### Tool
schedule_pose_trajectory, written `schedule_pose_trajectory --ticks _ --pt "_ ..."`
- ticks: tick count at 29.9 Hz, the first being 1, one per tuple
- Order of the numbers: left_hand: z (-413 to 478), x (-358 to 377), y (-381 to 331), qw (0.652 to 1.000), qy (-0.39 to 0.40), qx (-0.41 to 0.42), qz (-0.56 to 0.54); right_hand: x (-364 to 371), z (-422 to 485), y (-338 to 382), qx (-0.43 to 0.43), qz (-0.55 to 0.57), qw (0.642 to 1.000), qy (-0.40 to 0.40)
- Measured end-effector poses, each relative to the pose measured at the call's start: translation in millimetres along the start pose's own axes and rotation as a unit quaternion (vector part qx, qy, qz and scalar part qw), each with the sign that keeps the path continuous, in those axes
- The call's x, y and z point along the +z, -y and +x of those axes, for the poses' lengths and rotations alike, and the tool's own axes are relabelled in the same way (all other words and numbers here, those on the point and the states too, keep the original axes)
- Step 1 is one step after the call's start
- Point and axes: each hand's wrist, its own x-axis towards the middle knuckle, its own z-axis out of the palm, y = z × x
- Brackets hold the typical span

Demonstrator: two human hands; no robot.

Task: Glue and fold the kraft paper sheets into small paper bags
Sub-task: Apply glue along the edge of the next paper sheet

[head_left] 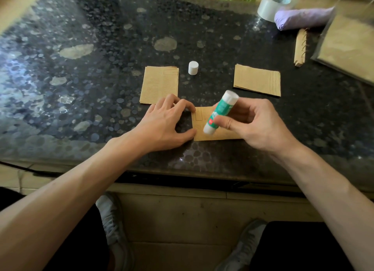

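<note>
Nearest, at six o'clock on the tabletop (81, 78), a kraft sheet (199, 129) lies flat. The left hand (168, 123) pins its left edge, fingers (189, 107) spread and pressing down with nothing gripped. The right hand (257, 125) holds an uncapped glue stick (220, 112), fingers (222, 123) curled round it, its lower end tilted onto or just above the paper (contact is unclear). So this looks like the gluing step, with folding yet to come. Further out, one kraft pile (159, 84) sits at eleven o'clock, the white cap (193, 67) at twelve and another kraft pile (257, 80) at one; I cannot tell whether these are finished bags.
</note>
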Motion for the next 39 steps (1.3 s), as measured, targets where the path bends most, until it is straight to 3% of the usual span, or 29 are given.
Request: schedule_pose_trajectory --ticks 3,9,20,39 --pt "-0.3 -0.4 -0.8 1.000 0.004 -0.002 -0.001 1.3 7.4 -5.4 -0.021 -0.048 0.997 -0.052" --pt "0.0 -1.3 -1.4 1.000 0.009 -0.006 -0.004 14.7 16.3 -12.5 -0.026 -0.133 0.990 -0.040" --pt "1.0 0.8 -0.3 1.000 0.002 -0.002 0.004 21.6 21.0 -15.6 -0.025 -0.191 0.979 -0.071" --pt "7.1 -2.3 4.3 1.000 0.012 -0.001 -0.018 12.6 16.9 -8.0 -0.026 -0.171 0.984 0.032"
